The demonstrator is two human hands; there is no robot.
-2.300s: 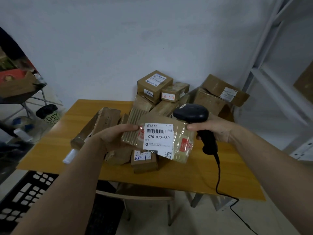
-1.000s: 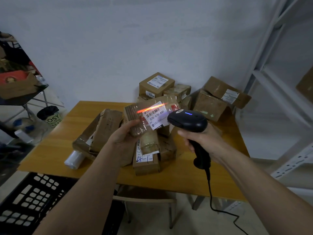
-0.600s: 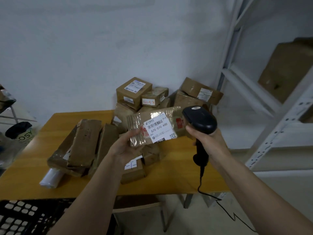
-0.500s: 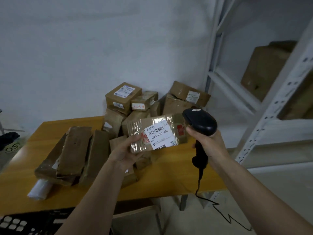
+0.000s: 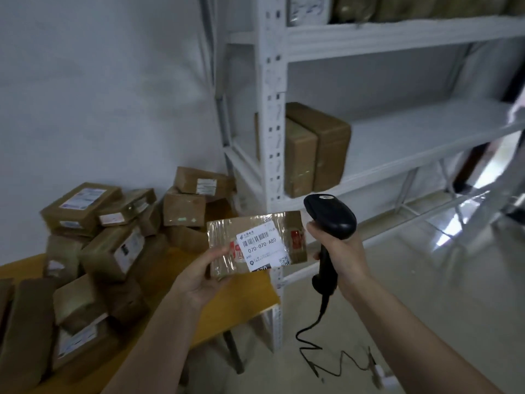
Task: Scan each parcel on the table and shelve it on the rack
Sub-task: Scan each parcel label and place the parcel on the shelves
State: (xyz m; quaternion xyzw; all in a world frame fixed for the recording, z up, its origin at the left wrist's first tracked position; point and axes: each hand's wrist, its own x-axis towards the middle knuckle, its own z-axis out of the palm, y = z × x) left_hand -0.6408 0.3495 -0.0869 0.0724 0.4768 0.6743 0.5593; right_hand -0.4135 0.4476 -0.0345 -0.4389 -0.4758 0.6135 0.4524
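Two hands are raised in front of the white rack (image 5: 274, 115), each holding something. The left hand (image 5: 203, 275) grips a flat brown parcel (image 5: 257, 243) by its lower left corner, thumb on the front face and fingers curled behind; the parcel is in the air above the right edge of the surface (image 5: 227, 297), its white label (image 5: 262, 247) reading 070-070-A80 turned toward the camera. The right hand (image 5: 339, 255) is wrapped round the handle of a black barcode scanner (image 5: 329, 217), whose head sits just beside the parcel's right end. A coiled cable (image 5: 318, 336) hangs from the handle down to the floor (image 5: 426, 294).

On the wooden surface lies a pile of brown boxes (image 5: 113, 231), heaped toward its back edge against the wall, with more along its left edge and front left corner. On the rack's middle shelf (image 5: 412, 143), at its left end, two brown boxes (image 5: 315, 149) stand on edge, touching each other. Packages fill the top shelf (image 5: 397, 32), only partly in view.
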